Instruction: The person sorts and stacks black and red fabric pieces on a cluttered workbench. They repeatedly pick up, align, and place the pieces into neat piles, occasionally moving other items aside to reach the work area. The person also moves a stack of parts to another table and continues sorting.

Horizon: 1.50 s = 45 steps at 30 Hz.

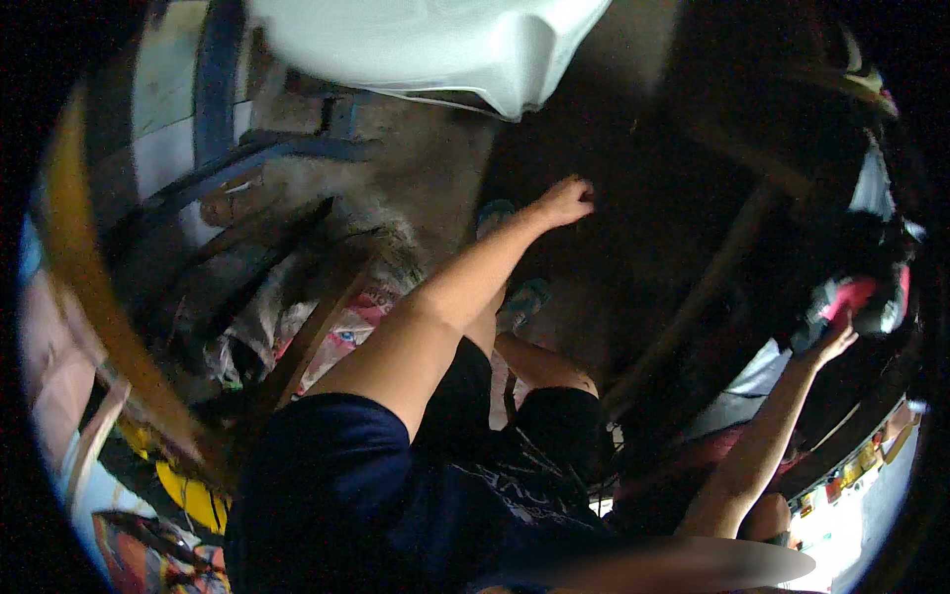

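My left hand [567,202] is stretched forward over the dark floor, its fingers curled in; nothing shows in it. My right hand [833,343] reaches out to the far right, fingers partly apart. Its fingertips are at a red and grey thing [848,295], which is too dark and blurred to name; whether they touch it I cannot tell. Beyond my left hand, a large smooth white shape [426,49] fills the top of the view, its kind unclear.
A blue frame [267,148] stands at the far left, near a yellowish-brown upright [79,218]. Crumpled sacks or plastic [252,346] lie left of my legs. Sandals [524,302] are on my feet. Bright small items [856,475] line the lower right.
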Motion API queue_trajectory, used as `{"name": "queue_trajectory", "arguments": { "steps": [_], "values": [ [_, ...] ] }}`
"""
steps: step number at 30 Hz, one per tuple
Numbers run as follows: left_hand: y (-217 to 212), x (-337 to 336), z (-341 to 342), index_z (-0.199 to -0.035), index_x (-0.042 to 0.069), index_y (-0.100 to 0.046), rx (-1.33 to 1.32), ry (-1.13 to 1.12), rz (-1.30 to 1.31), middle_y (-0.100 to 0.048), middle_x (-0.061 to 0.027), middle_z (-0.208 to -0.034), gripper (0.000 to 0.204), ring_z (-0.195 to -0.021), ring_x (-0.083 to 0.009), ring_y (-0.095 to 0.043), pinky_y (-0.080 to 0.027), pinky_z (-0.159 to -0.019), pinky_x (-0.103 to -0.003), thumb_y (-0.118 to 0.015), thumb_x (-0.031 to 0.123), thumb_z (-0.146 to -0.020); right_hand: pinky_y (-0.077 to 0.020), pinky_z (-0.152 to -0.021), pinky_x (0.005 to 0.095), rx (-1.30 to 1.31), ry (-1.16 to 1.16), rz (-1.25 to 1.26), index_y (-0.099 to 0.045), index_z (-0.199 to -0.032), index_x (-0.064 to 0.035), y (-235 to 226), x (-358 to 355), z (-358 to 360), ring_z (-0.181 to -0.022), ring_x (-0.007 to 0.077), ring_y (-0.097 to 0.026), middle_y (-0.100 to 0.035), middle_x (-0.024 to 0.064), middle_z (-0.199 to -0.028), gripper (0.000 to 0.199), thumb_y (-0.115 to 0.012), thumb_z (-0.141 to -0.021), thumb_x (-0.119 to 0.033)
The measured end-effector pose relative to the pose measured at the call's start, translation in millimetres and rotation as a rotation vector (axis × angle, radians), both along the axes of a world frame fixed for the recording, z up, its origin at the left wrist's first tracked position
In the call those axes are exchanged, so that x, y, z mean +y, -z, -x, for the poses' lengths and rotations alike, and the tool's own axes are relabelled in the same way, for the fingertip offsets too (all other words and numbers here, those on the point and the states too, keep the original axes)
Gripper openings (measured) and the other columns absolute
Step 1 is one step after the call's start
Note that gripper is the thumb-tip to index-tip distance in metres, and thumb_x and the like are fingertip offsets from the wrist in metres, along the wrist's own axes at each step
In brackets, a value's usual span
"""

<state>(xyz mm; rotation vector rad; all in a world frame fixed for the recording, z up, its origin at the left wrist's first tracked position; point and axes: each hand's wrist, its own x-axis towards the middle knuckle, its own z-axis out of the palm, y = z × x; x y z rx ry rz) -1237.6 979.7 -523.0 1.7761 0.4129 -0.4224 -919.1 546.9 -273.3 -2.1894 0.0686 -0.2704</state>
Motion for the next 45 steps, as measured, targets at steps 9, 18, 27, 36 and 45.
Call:
{"name": "queue_trajectory", "arguments": {
  "steps": [9,18,27,36,45],
  "values": [
    [-259.8,63.2,-3.7,-0.092,0.003,-0.065,-0.103,-0.349,0.023,-0.065,-0.0146,-0.086,0.016,-0.077,-0.0239,-0.064,-0.050,-0.068,-0.038,-0.059,0.016,-0.083,-0.0450,-0.089,0.0370,0.588,-0.234,-0.545,-0.046,-0.129,-0.0040,-176.9,185.3,146.5,-0.103,0.0207,-0.054,-0.056,0.0077,-0.115,0.055,-0.059,-0.086,-0.037],
    [-469.9,117.1,82.0,-0.108,0.003,-0.064,-0.250,-0.425,0.426,-0.064,-0.0133,-0.111,0.029,-0.100,-0.0316,-0.061,-0.047,-0.084,-0.040,-0.060,0.019,-0.084,-0.0421,-0.089,0.0295,0.938,-1.088,-0.298,-0.049,-0.126,-0.0006,-248.0,352.4,234.4,-0.099,0.0164,-0.054,-0.058,0.0026,-0.108,0.075,-0.069,-0.056,-0.020],
    [-504.1,104.1,180.0,-0.120,0.004,-0.059,-0.345,-0.678,0.194,-0.060,-0.0050,-0.120,0.032,-0.110,-0.0212,-0.055,-0.042,-0.097,-0.036,-0.059,0.010,-0.089,-0.0399,-0.085,0.0269,1.079,-1.533,-0.170,-0.052,-0.119,0.0037,-339.8,460.8,273.6,-0.093,0.0149,-0.051,-0.058,0.0029,-0.103,0.074,-0.068,-0.056,-0.032],
    [-542.8,66.2,207.4,-0.116,0.005,-0.061,-0.489,-1.073,0.413,-0.064,-0.0056,-0.113,0.031,-0.096,-0.0175,-0.061,-0.049,-0.084,-0.035,-0.065,0.013,-0.086,-0.0437,-0.076,0.0280,1.098,-1.802,0.118,-0.051,-0.122,0.0029,-367.9,486.2,282.8,-0.084,0.0177,-0.053,-0.058,0.0063,-0.100,0.074,-0.065,-0.052,-0.019],
    [-539.9,71.9,285.5,-0.110,0.009,-0.063,-0.570,-1.166,0.250,-0.061,0.0005,-0.095,0.029,-0.079,-0.0111,-0.053,-0.044,-0.064,-0.027,-0.067,0.019,-0.083,-0.0390,-0.082,0.0257,1.135,-2.029,0.133,-0.054,-0.120,0.0016,-358.0,529.2,357.9,-0.088,0.0144,-0.049,-0.056,0.0017,-0.099,0.068,-0.062,-0.058,-0.024]
  ]
}}
